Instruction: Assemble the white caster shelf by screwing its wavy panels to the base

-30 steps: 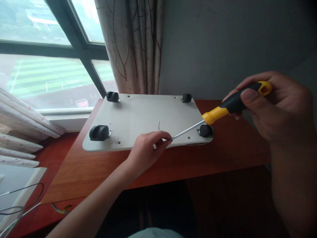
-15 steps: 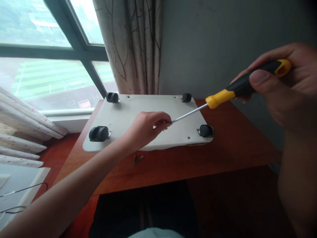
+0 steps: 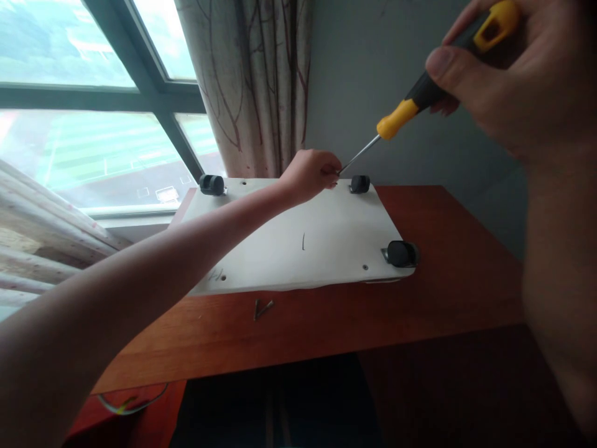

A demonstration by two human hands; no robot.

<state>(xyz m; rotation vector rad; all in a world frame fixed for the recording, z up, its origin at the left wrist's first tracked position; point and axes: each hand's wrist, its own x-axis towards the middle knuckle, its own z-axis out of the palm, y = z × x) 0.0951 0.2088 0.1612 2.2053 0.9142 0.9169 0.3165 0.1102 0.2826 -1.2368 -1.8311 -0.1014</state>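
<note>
My right hand point(image 3: 517, 106) is wrapped around the yellow and black handle of a screwdriver point(image 3: 396, 119), whose metal shaft slopes down to the left. At the shaft's tip, the fingers of my left hand point(image 3: 310, 176) are pinched together. What lies between those fingers is hidden. Both are above the far part of a white board point(image 3: 280, 249) lying on the table. Black casters are fixed to its corners: one at the far left point(image 3: 212, 184), one at the far right point(image 3: 360, 184), one at the near right point(image 3: 402, 254). My left forearm covers the near-left corner.
Two long screws point(image 3: 263, 308) lie on the reddish wooden table point(image 3: 326, 317) in front of the board. A window point(image 3: 93, 155) and a patterned curtain point(image 3: 252, 93) stand behind at the left, with a grey wall point(image 3: 396, 50) beyond. A cable point(image 3: 133, 410) hangs at the lower left.
Both hands and the screwdriver have moved up and away toward the board's far edge, near the far-right caster. The screwdriver is now tilted more steeply. My left fingers remain at its tip.
</note>
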